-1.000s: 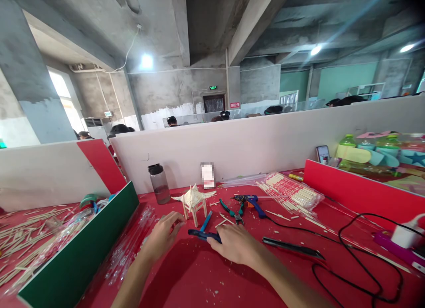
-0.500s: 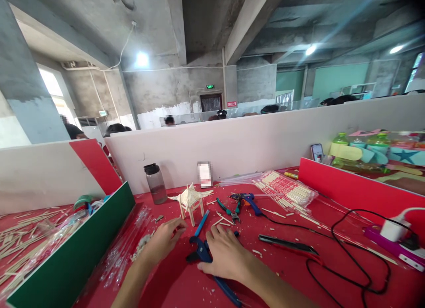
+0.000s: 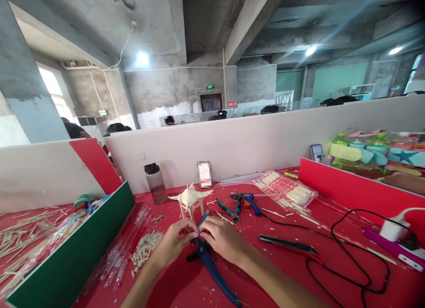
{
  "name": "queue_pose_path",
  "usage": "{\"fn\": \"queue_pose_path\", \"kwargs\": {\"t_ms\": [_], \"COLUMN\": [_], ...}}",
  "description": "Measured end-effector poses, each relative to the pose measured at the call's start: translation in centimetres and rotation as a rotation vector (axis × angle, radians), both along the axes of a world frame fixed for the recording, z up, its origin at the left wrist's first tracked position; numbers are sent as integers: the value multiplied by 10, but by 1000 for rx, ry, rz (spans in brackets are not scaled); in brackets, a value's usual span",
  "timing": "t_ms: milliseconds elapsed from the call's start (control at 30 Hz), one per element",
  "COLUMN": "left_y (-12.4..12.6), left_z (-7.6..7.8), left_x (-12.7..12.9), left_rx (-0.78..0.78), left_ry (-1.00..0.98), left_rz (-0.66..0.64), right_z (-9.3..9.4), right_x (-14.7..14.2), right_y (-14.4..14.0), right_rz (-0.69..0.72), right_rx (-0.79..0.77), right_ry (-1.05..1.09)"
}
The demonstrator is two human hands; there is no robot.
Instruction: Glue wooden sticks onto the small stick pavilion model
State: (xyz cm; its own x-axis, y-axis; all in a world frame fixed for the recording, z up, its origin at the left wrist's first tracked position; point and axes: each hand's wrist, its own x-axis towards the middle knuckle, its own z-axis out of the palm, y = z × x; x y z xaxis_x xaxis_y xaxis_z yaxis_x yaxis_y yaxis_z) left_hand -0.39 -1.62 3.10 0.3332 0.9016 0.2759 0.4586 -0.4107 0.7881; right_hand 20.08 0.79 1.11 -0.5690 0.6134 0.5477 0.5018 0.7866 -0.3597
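Observation:
My left hand (image 3: 175, 242) and my right hand (image 3: 222, 238) meet at the fingertips in the middle of the red table. Both are closed in a pinch, and whatever lies between the fingers is too small to make out. Just below them lies a blue-handled cutter (image 3: 214, 272), its upper part partly covered by the hands. A blue strip (image 3: 205, 216) sticks up behind the fingertips. Beyond the hands stands a small pavilion model (image 3: 190, 196) made of pale sticks, on thin legs.
Green-handled pliers (image 3: 235, 214) and a blue glue gun (image 3: 249, 199) lie behind my right hand. A utility knife (image 3: 288, 244) and black cable are at right. Bagged sticks (image 3: 287, 190), a bottle (image 3: 155, 184), stick offcuts (image 3: 148, 250) and a green divider (image 3: 76, 244) surround the area.
My right hand has left the cutter, moving up and back to meet my left hand. My left hand has moved slightly right, and both now pinch together above the cutter.

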Motion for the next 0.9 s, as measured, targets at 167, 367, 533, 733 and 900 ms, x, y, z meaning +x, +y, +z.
{"fn": "queue_pose_path", "kwargs": {"t_ms": [167,367,533,733,900], "left_y": [0,-2,-3,-4,-4], "left_z": [0,2,2,3,3], "left_x": [2,4,4,4,4], "left_rx": [-3,-4,-1,8,16], "left_ry": [-19,-22,-2,37,42], "left_rz": [9,21,16,15,16], "right_z": [3,3,3,7,8], "right_x": [2,2,3,3,3], "right_y": [-1,-1,-1,-3,-4], "right_rz": [20,41,55,43,42], "right_rx": [-12,-10,-2,-8,-21], "right_ry": [29,48,38,-3,-9]}}
